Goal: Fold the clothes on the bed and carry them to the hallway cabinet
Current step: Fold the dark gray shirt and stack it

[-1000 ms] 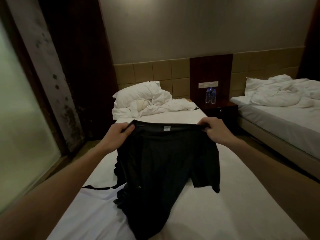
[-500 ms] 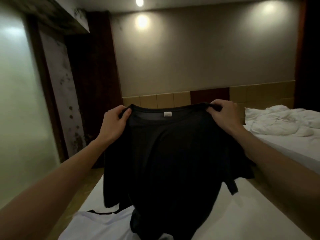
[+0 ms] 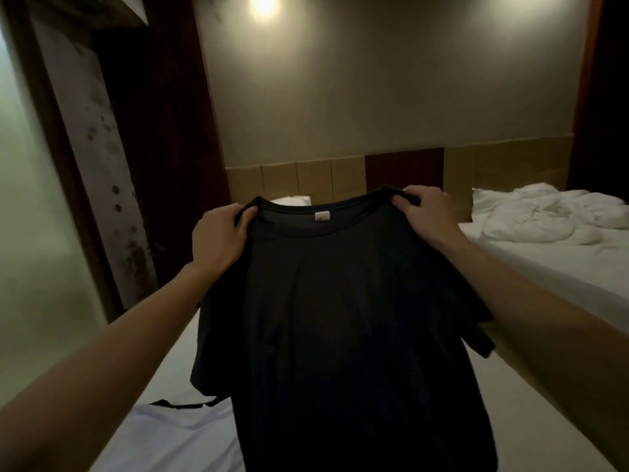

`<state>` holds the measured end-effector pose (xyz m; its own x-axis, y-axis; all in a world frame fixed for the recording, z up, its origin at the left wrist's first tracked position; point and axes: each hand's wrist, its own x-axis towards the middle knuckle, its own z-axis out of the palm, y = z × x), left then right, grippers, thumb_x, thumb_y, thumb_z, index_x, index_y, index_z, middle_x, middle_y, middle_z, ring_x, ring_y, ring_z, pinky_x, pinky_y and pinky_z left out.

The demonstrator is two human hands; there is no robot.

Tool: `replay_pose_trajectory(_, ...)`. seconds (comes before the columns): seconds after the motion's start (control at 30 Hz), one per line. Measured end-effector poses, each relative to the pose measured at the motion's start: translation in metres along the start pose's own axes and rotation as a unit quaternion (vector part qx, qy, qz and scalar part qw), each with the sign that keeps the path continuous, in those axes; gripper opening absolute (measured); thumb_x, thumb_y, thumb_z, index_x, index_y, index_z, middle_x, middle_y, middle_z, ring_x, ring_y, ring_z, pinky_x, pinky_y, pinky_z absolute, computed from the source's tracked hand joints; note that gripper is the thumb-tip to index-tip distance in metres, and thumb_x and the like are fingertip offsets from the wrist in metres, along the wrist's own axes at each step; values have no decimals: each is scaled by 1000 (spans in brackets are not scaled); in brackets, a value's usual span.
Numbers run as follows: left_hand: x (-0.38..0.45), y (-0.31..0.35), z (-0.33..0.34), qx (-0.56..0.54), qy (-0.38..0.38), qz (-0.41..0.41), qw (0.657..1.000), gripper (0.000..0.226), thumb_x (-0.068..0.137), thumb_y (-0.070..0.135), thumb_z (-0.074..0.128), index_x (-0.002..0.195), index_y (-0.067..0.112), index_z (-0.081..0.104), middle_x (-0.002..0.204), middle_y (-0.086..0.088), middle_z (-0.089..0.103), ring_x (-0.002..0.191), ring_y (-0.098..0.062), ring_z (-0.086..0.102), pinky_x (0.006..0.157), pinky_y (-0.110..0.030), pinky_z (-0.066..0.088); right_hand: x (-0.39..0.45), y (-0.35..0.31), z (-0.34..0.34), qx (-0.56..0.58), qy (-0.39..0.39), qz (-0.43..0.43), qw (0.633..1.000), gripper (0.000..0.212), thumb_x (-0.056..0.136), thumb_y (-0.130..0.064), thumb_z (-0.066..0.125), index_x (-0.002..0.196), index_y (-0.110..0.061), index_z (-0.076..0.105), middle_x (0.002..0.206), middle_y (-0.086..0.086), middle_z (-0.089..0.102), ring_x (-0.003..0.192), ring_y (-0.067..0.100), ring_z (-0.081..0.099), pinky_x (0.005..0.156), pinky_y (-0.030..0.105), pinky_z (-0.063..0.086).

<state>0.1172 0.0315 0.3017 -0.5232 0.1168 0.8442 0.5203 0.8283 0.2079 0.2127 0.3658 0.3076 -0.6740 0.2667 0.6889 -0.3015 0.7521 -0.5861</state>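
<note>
A black T-shirt (image 3: 343, 321) hangs in the air in front of me, its collar and white neck label facing me. My left hand (image 3: 219, 238) grips its left shoulder and my right hand (image 3: 425, 214) grips its right shoulder, fingers curled over the fabric. The shirt's hem drops out of view at the bottom edge. Below it lies the bed (image 3: 177, 356) with a white sheet. A white garment with black trim (image 3: 177, 427) lies flat on the bed at the lower left, partly hidden by the shirt.
A second bed (image 3: 544, 264) with a crumpled white duvet (image 3: 544, 216) stands to the right, across a narrow floor gap. A tan padded headboard (image 3: 296, 180) runs along the far wall. A frosted glass panel (image 3: 30, 233) and dark wooden frame stand at the left.
Both hands have lifted the black T-shirt higher off the bed and the view has tilted up. The pillows and nightstand are now hidden behind the shirt.
</note>
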Motion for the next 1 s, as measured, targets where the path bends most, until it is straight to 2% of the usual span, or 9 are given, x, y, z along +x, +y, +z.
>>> replay_pose_trajectory(0.07, -10, -19, 38, -9, -38, -14, 999, 45, 101, 46, 45, 64, 20, 51, 63, 0, 54, 64, -23, 56, 57, -36, 39, 1, 26, 27, 15, -21, 28, 999, 23, 98, -29, 58, 110, -15, 72, 98, -5, 64, 95, 11, 57, 73, 19, 35)
replay_pose_trajectory(0.17, -27, -47, 95, -23, -71, -61, 995, 51, 100, 46, 48, 58, 17, 50, 58, -2, 54, 61, -24, 55, 58, -34, 32, 2, 67, 74, 25, -45, 62, 997, 21, 96, -27, 61, 107, -13, 73, 91, -7, 65, 86, 5, 59, 70, 15, 37)
replay_pose_trajectory(0.33, -61, -97, 196, -63, -132, -178, 973, 56, 97, 49, 53, 63, 4, 61, 55, -5, 56, 61, -23, 55, 56, -36, 32, 8, 148, 166, -18, -66, 103, 992, 22, 92, -30, 65, 90, -12, 77, 83, 1, 71, 82, 15, 63, 77, 31, 47)
replay_pose_trajectory(0.5, -95, -146, 297, -84, -187, -249, 947, 58, 96, 48, 56, 57, 5, 53, 50, -6, 51, 52, -21, 51, 50, -34, 30, 12, 229, 260, -56, -124, 128, 982, 25, 94, -29, 62, 83, -8, 73, 77, 4, 68, 76, 19, 61, 68, 30, 40)
replay_pose_trajectory(0.57, -108, -165, 336, -88, -207, -259, 939, 57, 97, 48, 55, 57, 7, 52, 51, -5, 51, 52, -21, 51, 54, -35, 32, 13, 259, 295, -77, -145, 137, 977, 27, 94, -29, 61, 82, -8, 72, 77, 4, 67, 77, 21, 60, 67, 30, 37)
replay_pose_trajectory(0.67, -130, -191, 389, -64, -236, -249, 937, 50, 98, 49, 49, 61, 16, 54, 65, -5, 58, 70, -29, 59, 68, -42, 45, 4, 304, 344, -109, -173, 157, 966, 27, 94, -31, 60, 87, -8, 72, 80, 1, 66, 79, 24, 60, 68, 30, 36)
replay_pose_trajectory(0.8, -161, -215, 424, -64, -274, -283, 917, 42, 104, 38, 41, 88, 9, 66, 86, -11, 64, 94, -36, 61, 82, -45, 45, -20, 347, 382, -120, -223, 191, 948, 27, 95, -33, 60, 101, -9, 71, 101, 11, 71, 97, 31, 63, 76, 31, 41)
replay_pose_trajectory(0.87, -175, -219, 421, -75, -259, -274, 923, 37, 105, 33, 40, 103, 7, 67, 101, -14, 63, 102, -33, 58, 90, -45, 44, -34, 353, 386, -73, -253, 229, 937, 33, 95, -32, 62, 118, -9, 65, 117, 12, 66, 110, 30, 60, 87, 32, 43)
replay_pose_trajectory(1.0, -189, -222, 390, -53, -195, -281, 938, 23, 102, 27, 46, 103, 10, 62, 104, -9, 58, 103, -27, 53, 92, -44, 43, -66, 367, 370, -51, -248, 296, 921, 49, 101, -23, 48, 148, -12, 38, 149, 12, 44, 135, 31, 41, 108, 37, 32)
